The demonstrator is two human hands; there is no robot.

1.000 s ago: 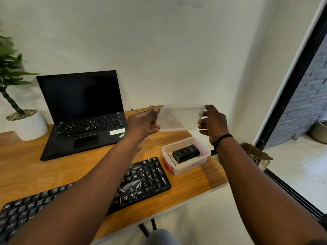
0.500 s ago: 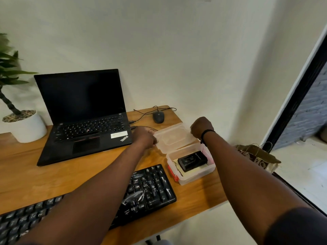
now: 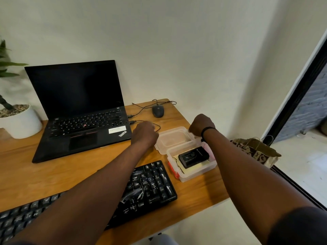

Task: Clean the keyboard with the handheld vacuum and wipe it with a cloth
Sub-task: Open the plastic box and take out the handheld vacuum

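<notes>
Clear box (image 3: pixel 192 171) on tabletop (image 3: pixel 53 174) holds black device (image 3: pixel 193 156), yellow cloth (image 3: pixel 201 165); both hands' grip (image 3: pixel 144 133) (image 3: pixel 201 125) holds lid (image 3: pixel 174 138) edges.

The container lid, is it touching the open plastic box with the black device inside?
Touching. In the head view the lid lies flat on the desk, its near edge butting against the box's far rim, with no gap visible.

One keyboard (image 3: pixel 141 188), one laptop (image 3: pixel 79 110), one mouse (image 3: pixel 158 111) — two hands (image 3: pixel 144 133).

Head view, downward over desk (image 3: pixel 44 174)
</notes>
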